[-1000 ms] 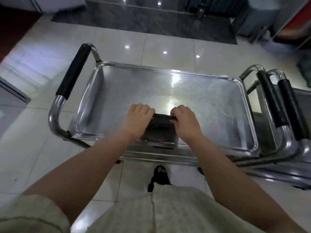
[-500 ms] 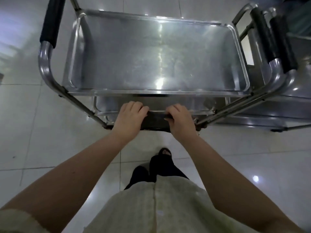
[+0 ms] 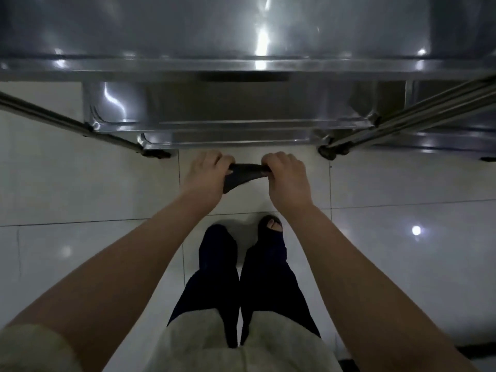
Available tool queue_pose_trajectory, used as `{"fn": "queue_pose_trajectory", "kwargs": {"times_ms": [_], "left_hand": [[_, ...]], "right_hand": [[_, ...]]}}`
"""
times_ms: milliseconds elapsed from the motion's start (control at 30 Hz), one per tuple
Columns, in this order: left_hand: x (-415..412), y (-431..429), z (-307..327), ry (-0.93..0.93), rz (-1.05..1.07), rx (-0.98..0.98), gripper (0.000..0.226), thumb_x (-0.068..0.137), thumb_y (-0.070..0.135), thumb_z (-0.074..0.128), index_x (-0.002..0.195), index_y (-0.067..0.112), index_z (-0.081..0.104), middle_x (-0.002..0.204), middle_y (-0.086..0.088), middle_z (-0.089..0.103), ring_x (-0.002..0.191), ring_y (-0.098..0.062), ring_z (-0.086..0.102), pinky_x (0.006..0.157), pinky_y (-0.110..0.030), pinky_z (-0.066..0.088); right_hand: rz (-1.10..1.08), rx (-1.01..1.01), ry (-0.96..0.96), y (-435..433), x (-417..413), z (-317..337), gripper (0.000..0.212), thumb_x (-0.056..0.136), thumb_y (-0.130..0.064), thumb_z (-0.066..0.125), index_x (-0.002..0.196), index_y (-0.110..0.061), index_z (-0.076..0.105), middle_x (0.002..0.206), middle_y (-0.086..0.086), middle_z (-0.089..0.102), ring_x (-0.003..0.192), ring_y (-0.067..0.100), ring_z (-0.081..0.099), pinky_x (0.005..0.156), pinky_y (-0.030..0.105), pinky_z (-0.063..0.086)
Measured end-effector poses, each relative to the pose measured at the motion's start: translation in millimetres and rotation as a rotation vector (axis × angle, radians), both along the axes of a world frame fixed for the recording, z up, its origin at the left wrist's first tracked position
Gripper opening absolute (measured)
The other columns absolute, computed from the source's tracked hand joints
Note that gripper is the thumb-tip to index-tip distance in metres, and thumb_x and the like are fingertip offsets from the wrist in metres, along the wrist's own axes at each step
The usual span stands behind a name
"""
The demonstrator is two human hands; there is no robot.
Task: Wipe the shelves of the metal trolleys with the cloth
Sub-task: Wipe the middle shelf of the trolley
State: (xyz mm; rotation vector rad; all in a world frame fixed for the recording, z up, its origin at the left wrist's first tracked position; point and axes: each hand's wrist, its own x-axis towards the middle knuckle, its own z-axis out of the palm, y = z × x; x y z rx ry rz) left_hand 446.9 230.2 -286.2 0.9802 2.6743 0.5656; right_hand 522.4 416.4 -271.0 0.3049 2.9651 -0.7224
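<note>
A single wide-angle camera, worn on the person's head, looks almost straight down and tips slightly forward. The metal trolley (image 3: 241, 67) fills the top of the frame at close range, its shelves showing one beneath another. Both forearms enter from the lower corners, the left hand (image 3: 206, 173) and right hand (image 3: 288, 175) meeting on the cloth (image 3: 245, 174) near frame centre above the tiled floor (image 3: 80, 183). The wearer's legs (image 3: 241, 277) lie directly under the lens.

Two bare hands: a left hand (image 3: 206, 175) and a right hand (image 3: 288, 178). One dark, crumpled wiping cloth (image 3: 245, 171). One shiny stainless-steel trolley (image 3: 241, 68), showing three stacked shelf edges (the lowest only a sliver), and two dark-trousered legs (image 3: 214, 277).
</note>
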Motion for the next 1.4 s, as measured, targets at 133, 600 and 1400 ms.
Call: {"fn": "queue_pose_trajectory", "kwargs": {"times_ms": [133,600,1400], "left_hand": [[-44,43,-36,-0.069,0.019,0.024,0.026,0.095,0.011,0.052,0.114,-0.001,0.066,0.106,-0.029,0.058,0.098,-0.046,0.055,0.082,-0.048,0.049],[-236,120,-164,0.363,0.128,-0.132,0.051,0.099,0.033,0.036,0.147,0.021,0.041,0.151,-0.012,0.043,0.140,-0.035,0.035,0.115,-0.052,0.025],[-235,130,-197,0.175,0.197,-0.256,0.053,0.104,0.047,0.015,0.156,0.040,0.004,0.165,0.010,-0.003,0.152,-0.025,-0.004,0.116,-0.063,-0.005]], "right_hand": [[0.014,0.042,-0.015,43,-38,-43,0.024,0.081,0.006,0.059,0.102,-0.006,0.062,0.091,0.016,0.062,0.082,0.037,0.058,0.068,0.038,0.038],[0.028,0.196,-0.220,88,-184,-180,0.061,0.098,-0.064,0.023,0.154,-0.046,0.005,0.164,-0.012,-0.004,0.149,0.035,-0.015,0.114,0.064,-0.010],[0.011,0.357,-0.149,120,-214,-196,0.068,0.089,-0.079,0.018,0.150,-0.055,0.000,0.163,-0.017,-0.006,0.149,0.037,-0.012,0.116,0.062,-0.010]]}}
